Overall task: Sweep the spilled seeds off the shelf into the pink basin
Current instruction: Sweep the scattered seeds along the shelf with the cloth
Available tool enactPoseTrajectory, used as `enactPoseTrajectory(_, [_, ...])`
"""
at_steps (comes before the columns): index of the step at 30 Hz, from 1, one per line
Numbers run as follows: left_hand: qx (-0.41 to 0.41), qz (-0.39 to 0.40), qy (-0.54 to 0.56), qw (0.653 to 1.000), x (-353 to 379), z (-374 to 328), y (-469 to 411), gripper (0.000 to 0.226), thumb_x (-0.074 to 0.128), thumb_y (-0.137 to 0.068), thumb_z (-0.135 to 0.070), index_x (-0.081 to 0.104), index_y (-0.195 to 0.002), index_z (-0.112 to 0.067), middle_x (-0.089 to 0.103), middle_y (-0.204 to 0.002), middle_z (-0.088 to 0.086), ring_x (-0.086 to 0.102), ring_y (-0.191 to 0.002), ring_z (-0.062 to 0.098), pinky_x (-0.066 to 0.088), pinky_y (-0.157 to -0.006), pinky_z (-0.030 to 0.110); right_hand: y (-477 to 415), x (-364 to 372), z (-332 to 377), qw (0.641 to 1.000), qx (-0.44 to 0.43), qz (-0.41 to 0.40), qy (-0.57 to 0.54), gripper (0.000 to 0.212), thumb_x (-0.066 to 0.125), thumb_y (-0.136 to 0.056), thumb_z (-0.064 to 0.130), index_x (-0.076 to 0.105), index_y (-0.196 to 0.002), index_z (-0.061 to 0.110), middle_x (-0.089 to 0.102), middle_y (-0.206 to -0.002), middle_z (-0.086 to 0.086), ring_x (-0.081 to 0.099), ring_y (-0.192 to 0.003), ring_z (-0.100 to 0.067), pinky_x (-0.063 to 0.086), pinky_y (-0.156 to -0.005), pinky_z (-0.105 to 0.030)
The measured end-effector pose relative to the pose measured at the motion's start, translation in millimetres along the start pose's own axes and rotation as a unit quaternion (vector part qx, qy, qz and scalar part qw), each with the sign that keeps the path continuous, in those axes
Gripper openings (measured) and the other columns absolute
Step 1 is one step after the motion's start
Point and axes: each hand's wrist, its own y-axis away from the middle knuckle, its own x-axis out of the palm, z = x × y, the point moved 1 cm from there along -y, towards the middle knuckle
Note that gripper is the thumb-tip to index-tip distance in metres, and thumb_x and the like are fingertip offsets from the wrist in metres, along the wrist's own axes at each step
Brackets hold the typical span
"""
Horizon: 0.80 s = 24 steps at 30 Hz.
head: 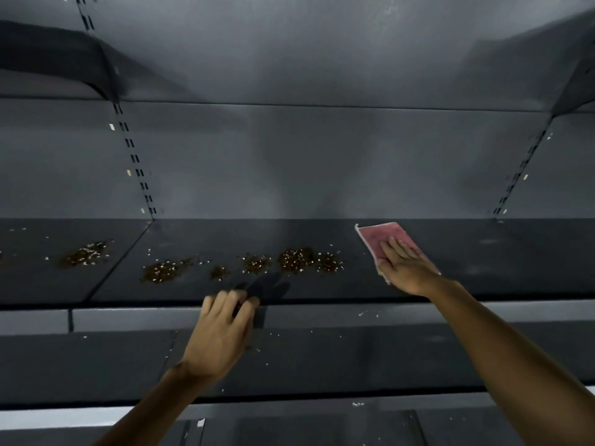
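Note:
Brown and white seeds lie in several small piles along the dark shelf (483, 272). The largest pile (306, 260) is in the middle, another pile (164, 270) is to its left, and one more (85, 254) sits on the neighbouring shelf panel. My right hand (407, 265) presses flat on a pink cloth (376, 236), which lies on the shelf just right of the seeds. My left hand (222, 329) is cupped at the shelf's front edge below the middle piles, with nothing visible in it. No pink basin is in view.
A lower shelf (354, 358) juts out beneath, with stray seeds scattered on it. The grey back wall has slotted uprights at left (138, 172) and right (518, 175). Another shelf overhangs above.

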Motion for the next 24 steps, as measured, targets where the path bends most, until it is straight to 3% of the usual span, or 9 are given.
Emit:
enactPoseTrajectory(5, [-0.018, 0.003, 0.027, 0.999, -4.8, 6.2, -0.3, 0.038, 0.021, -0.104, -0.032, 0.053, -0.113, -0.015, 0.055, -0.104, 0.007, 0.042, -0.086, 0.018, 0.027, -0.072, 0.032, -1.8, -3.9, 72.1, 0.997, -0.067, 0.017, -0.014, 0.062, 0.004, -0.096, 0.051, -0.011, -0.147, 0.019, -0.018, -0.156, -0.005, -0.015, -0.144, -0.019, -0.003, -0.120, -0.042])
enactPoseTrajectory(13, [-0.046, 0.013, 0.034, 0.998, -18.6, 30.7, 11.8, 0.041, 0.020, -0.104, -0.037, 0.054, -0.111, -0.015, 0.057, -0.103, 0.008, 0.042, -0.087, 0.018, 0.027, -0.073, 0.031, -4.8, -8.5, 171.7, 0.991, -0.125, 0.009, -0.040, 0.058, 0.008, -0.099, 0.042, -0.006, -0.148, 0.013, -0.013, -0.157, -0.009, -0.012, -0.145, -0.021, -0.004, -0.120, -0.040])
enactPoseTrajectory(20, [-0.047, -0.004, 0.031, 0.998, -31.4, 51.3, 28.2, 0.030, 0.036, -0.099, -0.031, 0.056, -0.111, -0.013, 0.057, -0.104, 0.010, 0.046, -0.086, 0.022, 0.031, -0.074, 0.033, -4.5, -8.6, 258.2, 0.981, -0.175, 0.003, -0.088, 0.058, 0.027, -0.100, 0.032, 0.003, -0.148, 0.010, -0.004, -0.158, -0.010, -0.006, -0.146, -0.024, 0.000, -0.120, -0.042])
enactPoseTrajectory(24, [-0.045, 0.002, 0.022, 0.999, -36.5, 64.2, 39.1, 0.028, 0.043, -0.096, -0.030, 0.059, -0.111, -0.012, 0.057, -0.104, 0.009, 0.048, -0.086, 0.023, 0.032, -0.075, 0.033, 5.0, -19.5, 309.4, 0.969, -0.204, -0.021, -0.138, 0.048, 0.035, -0.098, 0.018, 0.025, -0.144, 0.007, 0.019, -0.155, -0.011, 0.013, -0.144, -0.025, 0.010, -0.119, -0.039])
